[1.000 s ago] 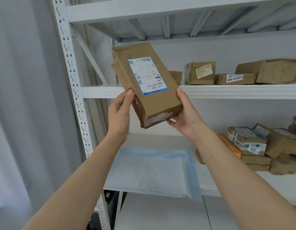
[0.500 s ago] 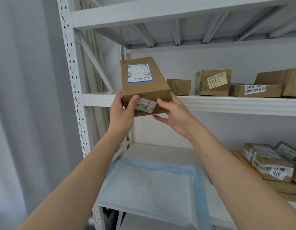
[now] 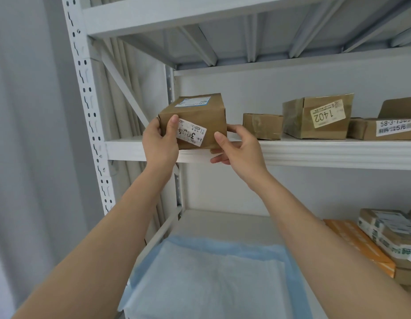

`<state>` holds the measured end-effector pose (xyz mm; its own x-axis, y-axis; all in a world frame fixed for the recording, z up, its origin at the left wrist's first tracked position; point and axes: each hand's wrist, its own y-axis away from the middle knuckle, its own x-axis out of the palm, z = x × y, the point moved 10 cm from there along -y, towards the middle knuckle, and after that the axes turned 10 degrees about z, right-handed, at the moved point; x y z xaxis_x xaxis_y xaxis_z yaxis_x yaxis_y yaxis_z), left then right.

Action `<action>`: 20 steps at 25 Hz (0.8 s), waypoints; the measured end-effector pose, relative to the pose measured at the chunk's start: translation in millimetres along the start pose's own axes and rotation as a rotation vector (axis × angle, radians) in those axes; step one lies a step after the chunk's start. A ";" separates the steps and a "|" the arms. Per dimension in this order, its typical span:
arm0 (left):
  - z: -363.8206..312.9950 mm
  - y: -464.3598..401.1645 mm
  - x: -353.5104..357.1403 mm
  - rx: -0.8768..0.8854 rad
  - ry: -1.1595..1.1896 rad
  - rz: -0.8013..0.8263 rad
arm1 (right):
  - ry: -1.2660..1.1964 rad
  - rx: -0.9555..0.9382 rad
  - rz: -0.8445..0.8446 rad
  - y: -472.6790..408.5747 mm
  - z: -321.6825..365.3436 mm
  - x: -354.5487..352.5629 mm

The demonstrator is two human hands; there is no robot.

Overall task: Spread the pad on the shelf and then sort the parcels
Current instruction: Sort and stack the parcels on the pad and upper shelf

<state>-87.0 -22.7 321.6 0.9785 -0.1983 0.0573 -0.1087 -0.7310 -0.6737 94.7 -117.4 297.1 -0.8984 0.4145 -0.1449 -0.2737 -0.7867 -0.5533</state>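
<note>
Lower shelf [image 3: 223, 221] is bearing the spread pad [image 3: 206, 279]; above it, both hands' fingers [image 3: 172, 123] are gripping a parcel [image 3: 200, 116], sorting appearing unfinished.

Single head-worn view, close to the shelving unit [image 3: 292, 150] — facing forward, tilted slightly upward, wide-angle

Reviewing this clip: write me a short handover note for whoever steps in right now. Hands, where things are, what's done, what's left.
Left hand grips the left end of the brown parcel; right hand holds its right end.
The parcel sits at the front left of the middle shelf, label facing out; whether it fully rests there is unclear.
Three other boxes stand to its right on that shelf.
Done: the blue pad lies spread on the lower shelf.
Left: release this parcel, then sort the stacked parcels on the lower shelf's right side.
</note>
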 end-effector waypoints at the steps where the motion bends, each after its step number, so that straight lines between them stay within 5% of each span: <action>1: 5.2 -9.2 2.6 -0.007 -0.006 0.013 | 0.020 0.018 0.001 -3.9 -1.0 1.6; 10: 24.1 -46.9 29.0 0.019 -0.228 0.024 | 0.191 0.194 -0.015 -24.1 -11.1 -0.2; 17: 19.5 3.5 7.0 0.325 -0.193 -0.304 | -0.004 -0.161 -0.262 10.0 -4.0 -12.3; 20: 54.9 39.8 2.4 0.273 -0.209 -0.398 | -0.028 -0.232 -0.338 37.6 -26.2 -15.9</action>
<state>-79.3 -16.4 254.4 0.9519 0.2148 0.2187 0.3011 -0.5211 -0.7986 107.7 -141.6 257.2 -0.7811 0.6167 0.0975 -0.4732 -0.4828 -0.7369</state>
